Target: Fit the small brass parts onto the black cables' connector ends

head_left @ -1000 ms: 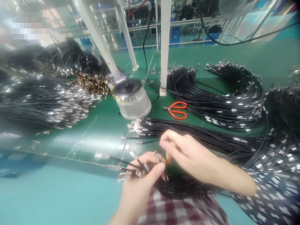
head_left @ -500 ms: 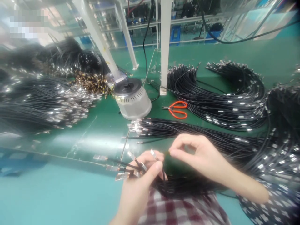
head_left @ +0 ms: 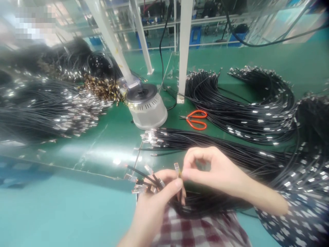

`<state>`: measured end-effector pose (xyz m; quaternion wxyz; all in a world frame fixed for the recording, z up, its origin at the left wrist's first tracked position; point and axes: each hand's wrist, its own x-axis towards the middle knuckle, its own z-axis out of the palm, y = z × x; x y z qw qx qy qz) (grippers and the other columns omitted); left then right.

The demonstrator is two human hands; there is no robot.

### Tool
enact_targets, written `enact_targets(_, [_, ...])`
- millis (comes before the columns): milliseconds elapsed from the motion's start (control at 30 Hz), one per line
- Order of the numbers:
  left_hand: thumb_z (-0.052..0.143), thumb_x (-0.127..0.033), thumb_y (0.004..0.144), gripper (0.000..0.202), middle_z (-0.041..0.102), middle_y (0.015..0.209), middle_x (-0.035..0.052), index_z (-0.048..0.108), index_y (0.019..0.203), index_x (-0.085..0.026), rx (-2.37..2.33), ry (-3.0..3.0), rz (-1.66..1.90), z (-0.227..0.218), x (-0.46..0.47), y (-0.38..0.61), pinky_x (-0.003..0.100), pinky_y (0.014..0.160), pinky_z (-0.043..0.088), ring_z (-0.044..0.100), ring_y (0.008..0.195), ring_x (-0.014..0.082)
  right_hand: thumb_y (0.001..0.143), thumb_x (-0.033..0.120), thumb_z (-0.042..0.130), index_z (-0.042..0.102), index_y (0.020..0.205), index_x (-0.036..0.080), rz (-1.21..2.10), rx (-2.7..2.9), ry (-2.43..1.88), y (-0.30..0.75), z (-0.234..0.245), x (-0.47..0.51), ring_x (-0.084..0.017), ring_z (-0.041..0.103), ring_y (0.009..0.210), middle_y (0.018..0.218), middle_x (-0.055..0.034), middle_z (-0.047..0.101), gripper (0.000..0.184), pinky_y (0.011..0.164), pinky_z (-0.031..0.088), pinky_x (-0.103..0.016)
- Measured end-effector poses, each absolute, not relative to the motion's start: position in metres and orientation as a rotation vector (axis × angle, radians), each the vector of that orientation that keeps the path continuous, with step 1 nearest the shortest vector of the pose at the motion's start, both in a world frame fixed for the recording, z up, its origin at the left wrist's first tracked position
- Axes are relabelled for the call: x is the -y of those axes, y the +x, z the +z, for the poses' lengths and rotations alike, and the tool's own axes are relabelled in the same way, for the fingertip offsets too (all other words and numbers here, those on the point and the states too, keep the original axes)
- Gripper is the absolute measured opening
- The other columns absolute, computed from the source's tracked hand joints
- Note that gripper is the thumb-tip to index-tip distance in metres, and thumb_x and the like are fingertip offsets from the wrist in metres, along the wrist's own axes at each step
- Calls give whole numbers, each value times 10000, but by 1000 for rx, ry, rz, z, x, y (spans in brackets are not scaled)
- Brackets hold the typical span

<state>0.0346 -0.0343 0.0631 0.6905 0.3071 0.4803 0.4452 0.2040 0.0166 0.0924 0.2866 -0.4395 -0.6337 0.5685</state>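
Observation:
My left hand [head_left: 158,204] is closed around several black cables, and their silver connector ends [head_left: 138,188] fan out past the fingers to the left. One cable's connector [head_left: 176,167] points upward between the left thumb and fingers. My right hand [head_left: 209,168] is pinched shut with its fingertips against that cable just below the connector. A small yellowish bit shows at the fingertips, too small to name. The held cables [head_left: 205,206] run off to the right across my lap, under the right forearm.
Beyond my hands lies a bundle of black cables [head_left: 195,139], with orange-handled scissors [head_left: 196,120] behind it. A grey-white round device [head_left: 149,109] stands at a white post [head_left: 183,51]. Large cable heaps [head_left: 252,109] cover the right; more cables with silver ends [head_left: 72,113] lie left.
My right fingertips have come left and now meet the upright cable below its connector; before, they were apart from it. The cable ends in my left hand have shifted slightly.

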Motion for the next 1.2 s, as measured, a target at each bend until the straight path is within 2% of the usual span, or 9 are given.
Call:
enact_targets(700, [706,-231,755,121,631,555,10,701,664,-151,-1135,723,965,64,35,35,249,556,461,566,545,141,748,111,655,624,636,148,1517,1766,-1176,203,98,-19,-117,524,659,664,13,632,121,649,423,-236])
enact_targets(1200, [704,-241,779,76,654,591,2,688,762,-169,-1135,793,962,59,37,33,252,548,458,580,533,139,718,119,636,618,638,158,1536,1751,-1290,201,99,-18,-124,519,659,656,19,624,90,636,414,-238])
